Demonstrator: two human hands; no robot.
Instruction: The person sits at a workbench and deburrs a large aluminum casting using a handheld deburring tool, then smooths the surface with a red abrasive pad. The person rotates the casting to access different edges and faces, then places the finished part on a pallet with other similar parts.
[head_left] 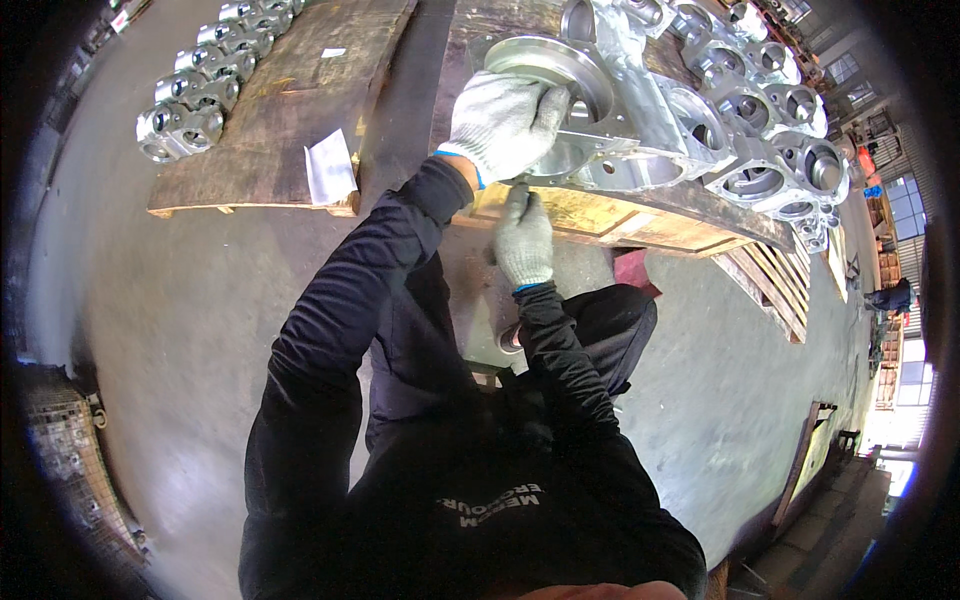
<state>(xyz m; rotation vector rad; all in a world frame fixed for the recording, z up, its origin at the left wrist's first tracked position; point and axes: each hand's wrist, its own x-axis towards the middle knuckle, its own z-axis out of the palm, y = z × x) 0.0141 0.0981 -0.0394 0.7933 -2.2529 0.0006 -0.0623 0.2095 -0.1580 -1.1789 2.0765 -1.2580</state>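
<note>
A large silvery metal casting (640, 165) with round machined bores lies at the near edge of a wooden pallet. My left hand (505, 125), in a white knit glove with a blue cuff edge, is closed over its near left corner, beside the big ring-shaped bore (530, 58). Just below that corner is my right hand (524, 242), gloved the same way. Its fingers are drawn together and point up at the casting's underside. Whatever they pinch, if anything, is too small or hidden to make out.
More bored castings (745, 105) crowd the right side of the pallet (600, 215). To the left, another wooden pallet (270, 110) carries a white paper sheet (330, 168) and rows of smaller metal parts (180, 130). A slatted pallet (770, 285) sits on the floor at right.
</note>
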